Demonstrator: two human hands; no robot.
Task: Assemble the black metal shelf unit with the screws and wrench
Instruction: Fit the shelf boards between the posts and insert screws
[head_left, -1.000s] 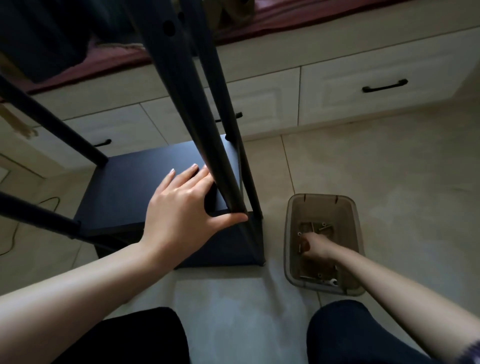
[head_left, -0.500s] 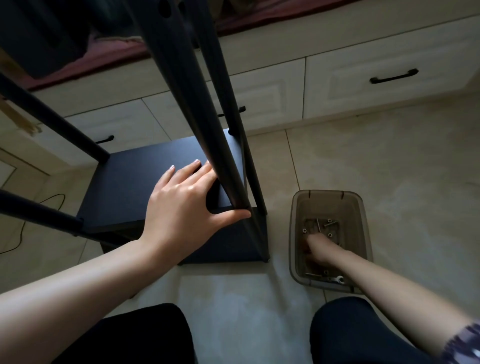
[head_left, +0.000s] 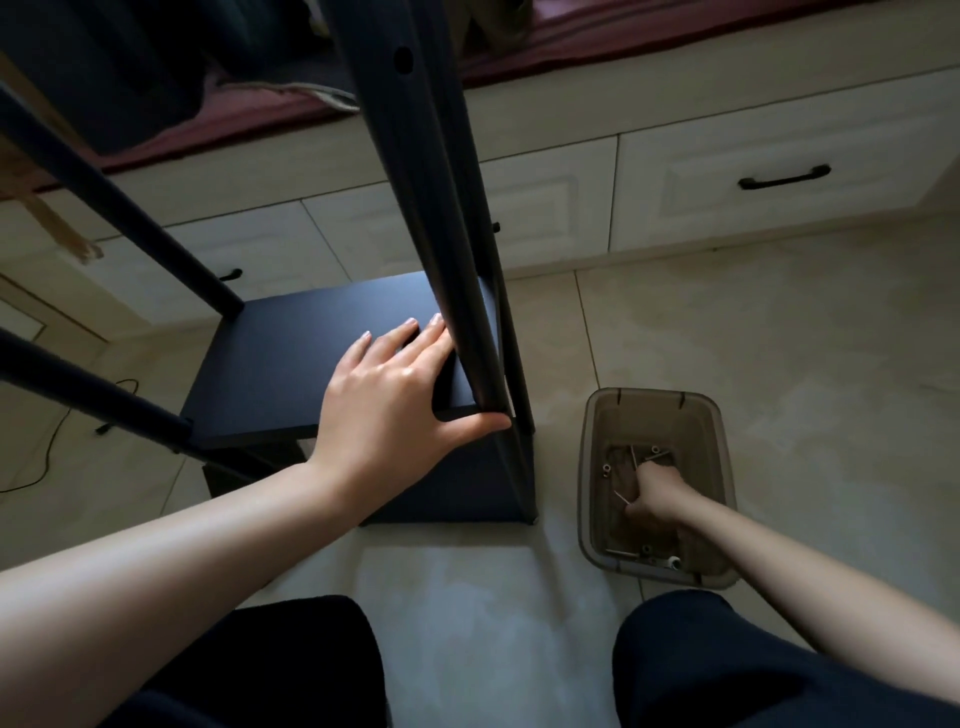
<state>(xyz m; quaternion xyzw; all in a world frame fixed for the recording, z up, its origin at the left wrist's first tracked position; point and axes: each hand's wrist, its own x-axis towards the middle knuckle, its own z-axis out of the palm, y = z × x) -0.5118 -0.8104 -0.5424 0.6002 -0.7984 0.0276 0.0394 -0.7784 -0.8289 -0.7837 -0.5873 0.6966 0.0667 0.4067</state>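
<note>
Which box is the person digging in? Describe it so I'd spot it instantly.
Start at the black metal shelf unit on the tiled floor. Just right of its front corner post sits a small translucent brown plastic bin, with the right hand inside. It is the only container there, with loose screws at its bottom.

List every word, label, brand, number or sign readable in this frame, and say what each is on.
None: no readable text anywhere in the head view.
The black shelf panel, the upright post, the brown plastic bin and the drawer fronts show no print or label.
The hardware in the bin is too small and dim to show any marking.
</note>
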